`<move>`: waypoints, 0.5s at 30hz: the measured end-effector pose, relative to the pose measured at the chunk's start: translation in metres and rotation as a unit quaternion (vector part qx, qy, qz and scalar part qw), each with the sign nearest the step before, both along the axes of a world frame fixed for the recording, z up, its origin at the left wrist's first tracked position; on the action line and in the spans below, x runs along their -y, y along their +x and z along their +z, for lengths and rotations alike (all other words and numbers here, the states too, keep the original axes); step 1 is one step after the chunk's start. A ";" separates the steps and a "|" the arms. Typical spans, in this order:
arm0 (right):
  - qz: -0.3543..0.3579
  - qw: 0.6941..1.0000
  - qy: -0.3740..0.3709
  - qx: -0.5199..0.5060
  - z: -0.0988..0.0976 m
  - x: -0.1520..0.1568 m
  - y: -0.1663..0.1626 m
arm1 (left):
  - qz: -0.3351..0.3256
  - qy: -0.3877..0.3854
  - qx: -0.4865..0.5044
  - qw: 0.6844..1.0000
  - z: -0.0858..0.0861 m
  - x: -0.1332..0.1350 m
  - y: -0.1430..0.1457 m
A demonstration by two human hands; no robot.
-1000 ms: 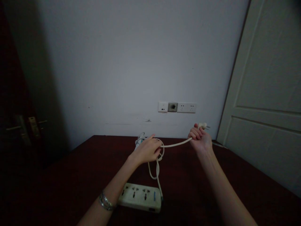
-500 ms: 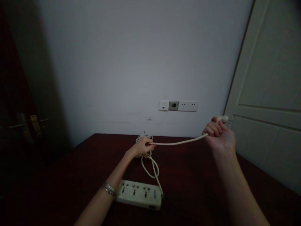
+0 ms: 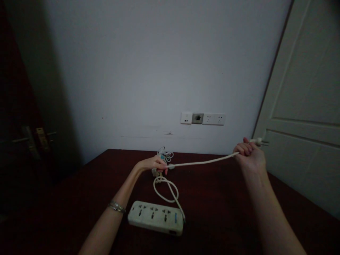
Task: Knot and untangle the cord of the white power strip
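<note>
A white power cord (image 3: 202,163) stretches almost straight between my two hands above the table. My left hand (image 3: 156,163) pinches it close to a tangle of cable. In my right hand (image 3: 248,154) the other end is wrapped in the fingers, and a plug (image 3: 259,141) with metal prongs sticks out beyond the thumb side. Below lies a white power strip (image 3: 155,217) with a row of sockets; a loop of its cord (image 3: 176,193) rises toward the tangle behind my left hand. Part of that tangle is hidden by my fingers.
The dark red table (image 3: 212,202) meets a pale wall (image 3: 148,81). Wall sockets (image 3: 214,119) and a switch plate (image 3: 197,118) sit low on the wall. A panelled white door (image 3: 305,106) stands at the right, and a door handle (image 3: 42,140) shows at the left.
My left hand has shifted slightly left along the cord. The plug in my right hand has turned, so its prongs now show. More of the power strip's left end is uncovered.
</note>
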State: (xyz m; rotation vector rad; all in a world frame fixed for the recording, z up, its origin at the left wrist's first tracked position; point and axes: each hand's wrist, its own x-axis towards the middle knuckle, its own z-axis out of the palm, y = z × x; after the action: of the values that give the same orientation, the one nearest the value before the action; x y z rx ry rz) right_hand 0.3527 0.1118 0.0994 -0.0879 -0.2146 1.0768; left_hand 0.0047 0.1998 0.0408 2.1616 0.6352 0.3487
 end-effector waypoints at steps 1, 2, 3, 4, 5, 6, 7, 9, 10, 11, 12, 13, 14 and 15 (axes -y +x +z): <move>-0.006 1.000 -0.013 0.009 -0.001 -0.002 0.000 | -0.021 -0.019 -0.033 0.999 0.001 0.002 0.000; -0.012 0.999 -0.021 0.023 -0.002 -0.004 0.000 | -0.037 -0.037 -0.063 0.997 0.000 0.003 0.002; -0.017 0.999 -0.024 0.043 -0.003 -0.005 0.000 | -0.044 -0.051 -0.087 0.994 -0.001 0.005 0.004; -0.024 0.997 -0.026 0.066 -0.005 -0.006 0.001 | -0.043 -0.060 -0.106 0.992 -0.004 0.005 0.007; -0.030 0.995 -0.024 0.089 -0.006 -0.007 0.001 | -0.036 -0.065 -0.121 0.990 -0.006 0.006 0.010; -0.037 0.993 -0.020 0.111 -0.006 -0.008 0.002 | -0.023 -0.065 -0.130 0.989 -0.009 0.006 0.014; -0.047 0.991 -0.017 0.126 -0.007 -0.008 0.003 | -0.007 -0.059 -0.135 0.989 -0.012 0.007 0.017; -0.071 0.988 -0.015 0.134 -0.006 -0.007 0.004 | 0.025 -0.036 -0.137 0.990 -0.017 0.008 0.024; -0.082 0.988 -0.017 0.130 -0.005 -0.006 0.004 | 0.040 -0.018 -0.134 0.990 -0.018 0.008 0.026; -0.091 0.988 -0.021 0.125 -0.003 -0.005 0.004 | 0.057 0.005 -0.131 0.990 -0.019 0.008 0.028; -0.098 0.988 -0.028 0.120 -0.001 -0.004 0.004 | 0.077 0.031 -0.126 0.989 -0.018 0.009 0.029; -0.103 0.987 -0.034 0.117 0.000 -0.002 0.004 | 0.100 0.060 -0.120 0.986 -0.017 0.009 0.030; -0.108 0.987 -0.039 0.117 0.002 -0.001 0.003 | 0.124 0.090 -0.110 0.982 -0.016 0.009 0.030; -0.114 0.985 -0.042 0.119 0.004 0.000 0.003 | 0.146 0.115 -0.098 0.978 -0.013 0.010 0.029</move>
State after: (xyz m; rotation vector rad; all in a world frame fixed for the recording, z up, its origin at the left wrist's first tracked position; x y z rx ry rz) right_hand 0.3553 0.1113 0.1031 -0.3109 -0.3660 0.8463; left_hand 0.0338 0.1897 0.0276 2.3440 1.0755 0.3825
